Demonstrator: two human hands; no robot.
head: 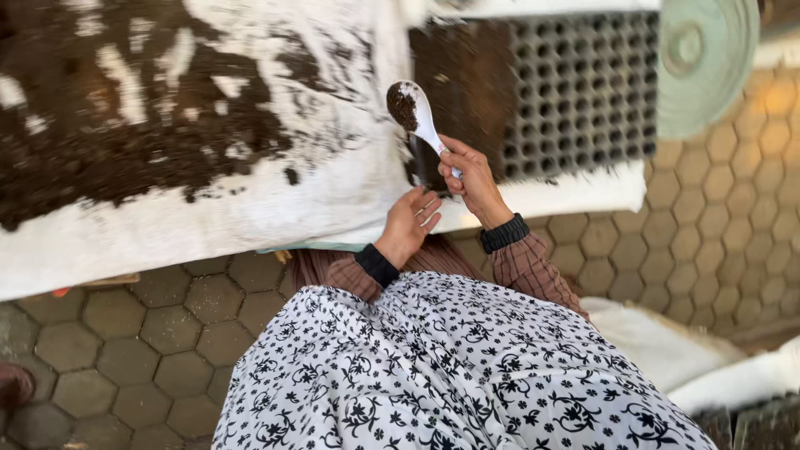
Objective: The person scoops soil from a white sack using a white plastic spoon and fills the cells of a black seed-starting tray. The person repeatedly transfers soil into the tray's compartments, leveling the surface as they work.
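Note:
My right hand [469, 177] grips the handle of a white spoon [419, 115] whose bowl carries a scoop of dark soil. The spoon is raised over the left, soil-filled part of a black seedling tray [583, 92] with many small round cells. My left hand [410, 221] hovers just below and left of the right hand, palm up, fingers apart, holding nothing. Dark soil [92, 142] is spread over a white sheet [250, 208] to the left of the tray.
A pale green round lid or basin [708, 62] lies at the upper right. The ground is hexagonal paving [725, 225]. My patterned black-and-white garment [450, 367] fills the lower middle. White sacks [667, 350] lie at the lower right.

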